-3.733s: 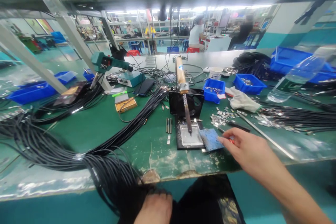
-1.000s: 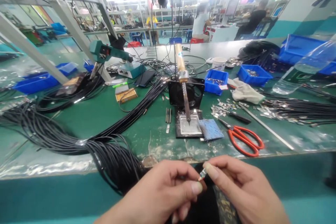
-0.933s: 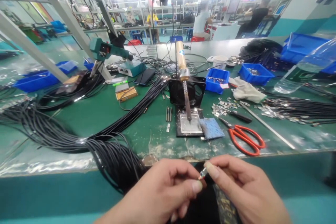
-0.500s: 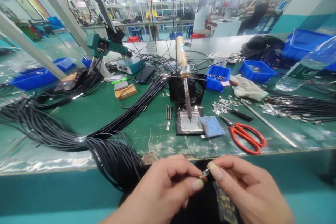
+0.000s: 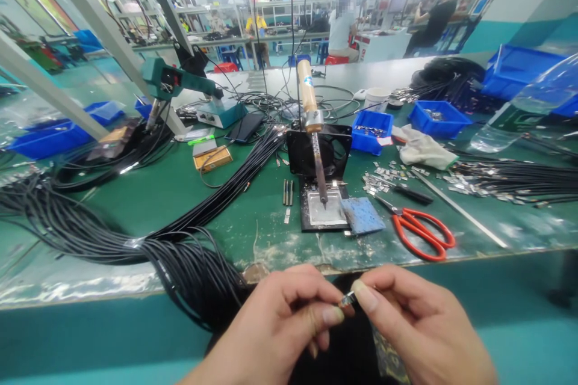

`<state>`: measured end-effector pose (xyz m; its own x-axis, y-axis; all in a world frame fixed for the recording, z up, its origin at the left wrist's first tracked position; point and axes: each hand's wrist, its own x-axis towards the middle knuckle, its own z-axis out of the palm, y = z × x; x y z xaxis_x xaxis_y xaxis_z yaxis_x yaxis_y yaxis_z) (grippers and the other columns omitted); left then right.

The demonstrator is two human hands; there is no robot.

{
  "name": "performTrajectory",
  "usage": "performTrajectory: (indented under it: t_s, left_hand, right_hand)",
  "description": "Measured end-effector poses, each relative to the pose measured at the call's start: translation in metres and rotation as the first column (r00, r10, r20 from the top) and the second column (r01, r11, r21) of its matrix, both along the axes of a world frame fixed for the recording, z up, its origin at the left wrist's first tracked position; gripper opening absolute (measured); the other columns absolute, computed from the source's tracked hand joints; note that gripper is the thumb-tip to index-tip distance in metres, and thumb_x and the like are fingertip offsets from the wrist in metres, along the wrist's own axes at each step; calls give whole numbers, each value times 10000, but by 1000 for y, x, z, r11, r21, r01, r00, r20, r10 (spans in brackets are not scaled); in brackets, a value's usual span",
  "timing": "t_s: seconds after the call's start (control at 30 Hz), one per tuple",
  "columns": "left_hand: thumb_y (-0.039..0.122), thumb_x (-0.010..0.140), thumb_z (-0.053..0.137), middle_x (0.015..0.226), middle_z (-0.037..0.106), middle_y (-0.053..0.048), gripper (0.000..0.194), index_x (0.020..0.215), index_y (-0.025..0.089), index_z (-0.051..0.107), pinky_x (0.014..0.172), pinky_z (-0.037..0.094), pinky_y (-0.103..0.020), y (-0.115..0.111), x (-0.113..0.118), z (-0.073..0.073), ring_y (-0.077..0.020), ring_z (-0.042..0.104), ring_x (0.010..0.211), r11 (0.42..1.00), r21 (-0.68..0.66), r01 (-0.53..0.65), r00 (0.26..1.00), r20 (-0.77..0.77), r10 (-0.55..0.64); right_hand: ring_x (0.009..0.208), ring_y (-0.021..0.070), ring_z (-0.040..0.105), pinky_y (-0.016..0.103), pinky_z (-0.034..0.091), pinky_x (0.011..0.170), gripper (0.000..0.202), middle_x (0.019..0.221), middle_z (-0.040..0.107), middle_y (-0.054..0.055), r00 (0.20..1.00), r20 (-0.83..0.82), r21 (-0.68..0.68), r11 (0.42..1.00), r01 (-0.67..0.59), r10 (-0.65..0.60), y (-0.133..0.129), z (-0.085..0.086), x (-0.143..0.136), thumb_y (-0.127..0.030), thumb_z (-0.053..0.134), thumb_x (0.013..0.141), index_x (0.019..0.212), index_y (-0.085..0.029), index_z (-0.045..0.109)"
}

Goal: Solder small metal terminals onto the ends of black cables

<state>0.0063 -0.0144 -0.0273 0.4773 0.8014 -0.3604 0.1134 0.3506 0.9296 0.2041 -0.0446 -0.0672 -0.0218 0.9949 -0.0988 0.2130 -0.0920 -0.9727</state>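
In front of the bench's near edge, both hands meet over a small metal cable connector [image 5: 347,299]. My left hand [image 5: 295,319] pinches its copper-coloured end between thumb and forefinger. From the other side, the thumb and fingers of my right hand [image 5: 401,319] are closed on its dark end, which they mostly cover. Whether a cable runs on from there is hidden. Beyond the hands, a wooden-handled soldering iron [image 5: 320,159] hangs tip down above a metal plate [image 5: 313,216] on a black stand. A blue sponge [image 5: 363,216] lies against the plate.
Black cables [image 5: 189,258] in a thick bundle drape over the bench edge at left. Red-handled scissors [image 5: 422,234], loose metal connectors [image 5: 383,177], a white glove [image 5: 424,149] and a blue bin [image 5: 371,132] lie to the right. A black fan [image 5: 295,153] stands behind the iron. People sit farther back.
The view has shifted slightly, so the bench things sit a little farther left. Both hands keep their pinch on the connector, which has tilted slightly.
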Motion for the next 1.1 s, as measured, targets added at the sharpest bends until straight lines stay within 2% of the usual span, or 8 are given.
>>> performTrajectory:
  t_s: [0.07, 0.13, 0.3, 0.43, 0.53, 0.77, 0.9, 1.1]
  left_hand:
    - [283, 908, 715, 847, 591, 4, 149, 871, 152, 777, 573, 481, -212, -1, 0, 0, -92, 583, 608, 1000, -21, -11, 1000, 22, 11]
    - [324, 901, 728, 825, 578, 12, 175, 895, 152, 758, 536, 471, -200, -3, 0, 0, -85, 576, 576, 998, -61, -23, 999, 44, 25]
    - [341, 944, 686, 580, 573, 48, 199, 990, 148, 670, 496, 428, -169, -2, 2, 1, -73, 500, 481, 991, -135, 5, 1000, 28, -1]
    - [367, 932, 713, 680, 568, 57, 226, 1033, 191, 616, 477, 445, -167, -2, 3, 2, -78, 536, 504, 994, -108, -33, 998, 48, 38]
    - [365, 952, 695, 802, 553, 48, 216, 1108, 228, 638, 507, 458, -168, -4, 1, 0, -71, 564, 553, 999, -51, -8, 999, 37, 10]
    - [278, 1008, 624, 894, 561, 27, 197, 1178, 312, 719, 579, 478, -172, -6, -6, -11, -58, 570, 611, 993, 103, 60, 998, 25, -63]
    - [266, 1006, 623, 936, 573, 13, 177, 1146, 293, 727, 577, 478, -173, -6, -7, -12, -58, 578, 614, 992, 120, 45, 999, 21, -48]
    - [303, 976, 672, 803, 559, 34, 140, 1088, 224, 700, 559, 474, -178, -7, -1, -9, -72, 562, 584, 999, 37, 2, 999, 35, -3]
  right_hand:
    - [598, 140, 596, 198, 494, 526, 340, 685, 699, 23, 999, -36, -16, 1000, -9, 8, 1, 2, -2, -535, 676, 915, 785, -234, 765]
    - [594, 126, 568, 193, 486, 551, 342, 658, 677, 4, 995, -97, -76, 997, 33, -40, 1, 6, -6, -545, 689, 903, 777, -235, 758]
    - [610, 115, 503, 207, 434, 577, 402, 648, 632, -21, 970, -182, -223, 968, 118, -160, 0, 15, -14, -613, 728, 839, 750, -221, 717]
    - [633, 124, 489, 225, 419, 589, 419, 665, 604, -17, 973, -170, -227, 967, 117, -157, 1, 14, -15, -615, 721, 841, 737, -210, 705]
    - [630, 125, 480, 226, 414, 586, 419, 662, 590, -19, 976, -159, -225, 968, 112, -150, 2, 10, -13, -611, 707, 858, 741, -209, 696]
    - [646, 139, 531, 224, 454, 594, 415, 704, 630, -3, 992, -124, -149, 988, -31, 13, 5, -1, -5, -599, 615, 940, 804, -216, 698]
    - [646, 139, 534, 226, 448, 591, 418, 700, 627, -4, 991, -131, -155, 988, -19, -1, 6, 0, -6, -599, 629, 930, 781, -213, 687]
    - [618, 130, 476, 236, 407, 572, 414, 663, 583, -18, 984, -152, -198, 978, 65, -96, 5, 10, -14, -595, 672, 891, 741, -210, 683]
